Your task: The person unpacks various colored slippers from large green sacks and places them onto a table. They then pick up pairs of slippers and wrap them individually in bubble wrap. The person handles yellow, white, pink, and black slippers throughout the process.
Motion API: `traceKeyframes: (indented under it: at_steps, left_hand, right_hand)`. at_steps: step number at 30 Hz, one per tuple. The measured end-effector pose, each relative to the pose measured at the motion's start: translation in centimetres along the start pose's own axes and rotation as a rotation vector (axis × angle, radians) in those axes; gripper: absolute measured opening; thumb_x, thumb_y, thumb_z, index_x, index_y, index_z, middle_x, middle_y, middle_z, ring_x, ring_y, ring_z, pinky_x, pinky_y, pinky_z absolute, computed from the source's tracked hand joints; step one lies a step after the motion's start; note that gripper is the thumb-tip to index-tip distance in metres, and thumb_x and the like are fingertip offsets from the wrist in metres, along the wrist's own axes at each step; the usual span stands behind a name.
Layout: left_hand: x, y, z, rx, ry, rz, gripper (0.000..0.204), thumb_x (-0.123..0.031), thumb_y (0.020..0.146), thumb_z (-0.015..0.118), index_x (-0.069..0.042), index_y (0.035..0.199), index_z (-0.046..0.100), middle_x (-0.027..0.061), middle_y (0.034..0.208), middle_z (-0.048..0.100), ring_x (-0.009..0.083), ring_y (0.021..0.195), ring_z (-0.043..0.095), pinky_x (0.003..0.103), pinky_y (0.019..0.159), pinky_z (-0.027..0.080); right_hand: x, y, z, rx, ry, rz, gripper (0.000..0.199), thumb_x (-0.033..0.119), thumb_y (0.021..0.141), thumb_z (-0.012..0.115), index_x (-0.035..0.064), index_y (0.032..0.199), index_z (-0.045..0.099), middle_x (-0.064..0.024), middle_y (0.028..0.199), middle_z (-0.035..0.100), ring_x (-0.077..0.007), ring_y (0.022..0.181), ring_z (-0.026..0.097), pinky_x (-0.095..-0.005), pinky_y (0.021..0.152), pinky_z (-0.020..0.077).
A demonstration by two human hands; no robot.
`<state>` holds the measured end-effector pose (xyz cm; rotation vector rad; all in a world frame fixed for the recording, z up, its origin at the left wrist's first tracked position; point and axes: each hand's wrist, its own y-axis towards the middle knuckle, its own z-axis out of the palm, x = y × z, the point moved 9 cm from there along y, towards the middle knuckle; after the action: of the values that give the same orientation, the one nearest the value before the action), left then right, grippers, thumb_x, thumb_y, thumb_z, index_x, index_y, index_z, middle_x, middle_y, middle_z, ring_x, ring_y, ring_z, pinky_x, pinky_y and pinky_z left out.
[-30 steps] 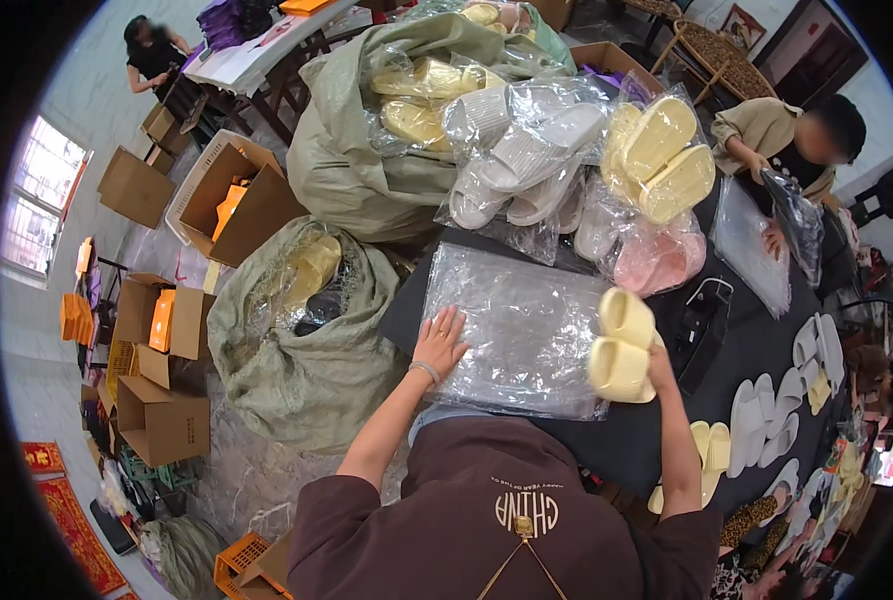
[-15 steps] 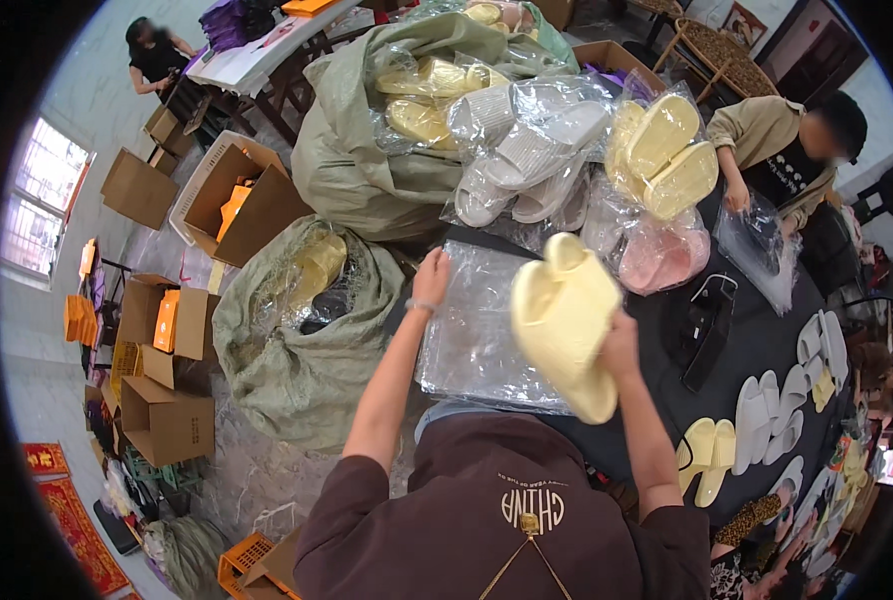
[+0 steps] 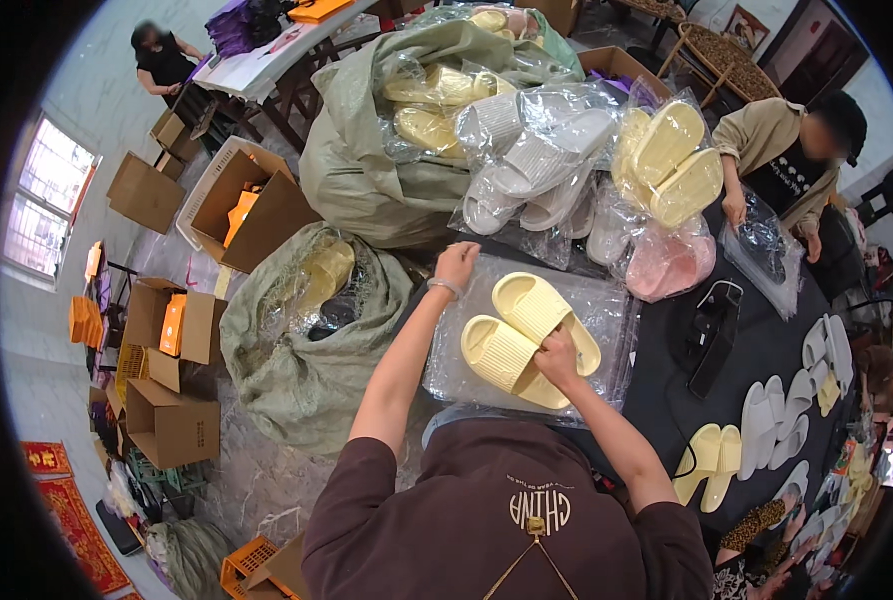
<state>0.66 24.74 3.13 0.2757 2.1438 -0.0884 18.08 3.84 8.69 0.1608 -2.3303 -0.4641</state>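
Observation:
My right hand (image 3: pixel 559 355) is closed on a pair of pale yellow slippers (image 3: pixel 502 352), gripping them at the inner sides. The pair lies side by side, soles down, over a stack of clear plastic bags (image 3: pixel 457 385) on the dark table (image 3: pixel 657 400). At the far left corner of the stack, my left hand (image 3: pixel 456 266) has its fingers closed on the edge of a bag; the fingertips are partly hidden. Bagged grey slippers (image 3: pixel 547 150), bagged yellow slippers (image 3: pixel 667 160) and a bagged pink pair (image 3: pixel 672 258) are heaped just beyond the stack.
A black device (image 3: pixel 715 335) sits right of the stack. Loose yellow slippers (image 3: pixel 709 465) and grey slippers (image 3: pixel 762 415) stand farther right. A co-worker (image 3: pixel 787 165) handles clear bags at the far right. Green sacks (image 3: pixel 307 390) and cardboard boxes (image 3: pixel 172 420) stand on the left.
The yellow slippers have come down and left onto the bag stack, turned to show their tops, with my right hand still on them. My left hand has shifted slightly right along the stack's far edge.

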Motion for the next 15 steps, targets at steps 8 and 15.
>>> traceKeyframes:
  at_steps: [8, 15]
  left_hand:
    - [0.9, 0.2, 4.5, 0.407, 0.229, -0.071, 0.034, -0.034, 0.083, 0.060, -0.003, 0.093, 0.067, 0.0143, 0.085, 0.067, 0.0263, 0.078, 0.064, 0.034, 0.071, 0.049]
    - [5.0, -0.4, 1.4, -0.060, -0.366, -0.426, 0.018, -0.016, 0.079, 0.067, -0.001, 0.090, 0.070, 0.0068, 0.075, 0.068, 0.0091, 0.054, 0.060, 0.023, 0.052, 0.049]
  right_hand:
    - [-3.8, -1.4, 1.6, 0.064, -0.048, 0.094, 0.015, 0.010, 0.060, 0.059, 0.0023, 0.072, 0.064, -0.0125, 0.078, 0.060, -0.0326, 0.081, 0.053, -0.0421, 0.072, 0.0446]
    - [-6.4, -3.3, 1.4, 0.034, -0.147, 0.219, 0.012, 0.013, 0.063, 0.059, 0.0017, 0.067, 0.061, -0.0113, 0.077, 0.059, -0.0314, 0.082, 0.051, -0.0429, 0.074, 0.0419]
